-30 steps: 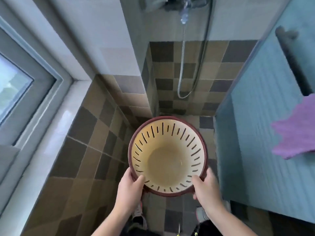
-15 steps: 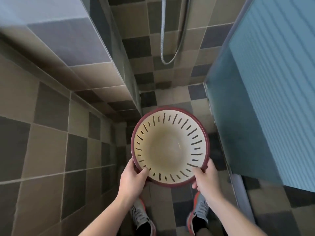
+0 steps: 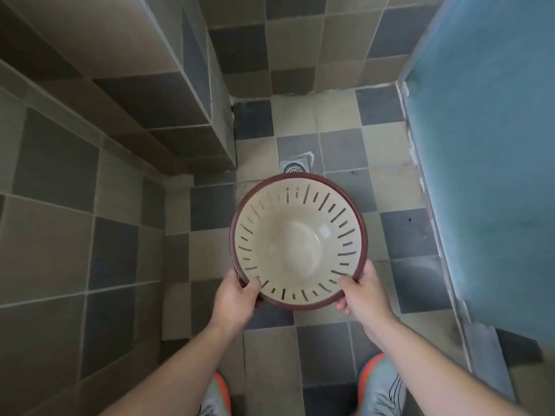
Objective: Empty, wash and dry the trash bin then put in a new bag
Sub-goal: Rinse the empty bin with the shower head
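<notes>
Bin: a round trash bin with a cream inside, slits around its wall and a dark red rim, held up above the tiled floor, mouth facing the person.
Bin inside: nothing in it; the bottom shines a little.
Left hand: the left hand grips the near-left part of the rim, thumb hooked inside the bin, fingers curled under the outside.
Right hand: the right hand grips the near-right part of the rim the same way, thumb on the inner wall.
Floor: checkered grey and beige tiles; a square metal drain shows just past the far rim of the bin.
Feet: two grey shoes with orange edges stand at the near edge of the floor, below the forearms.
Sides: a tiled wall on the left, a blue frosted panel along the right edge of the floor.
</notes>
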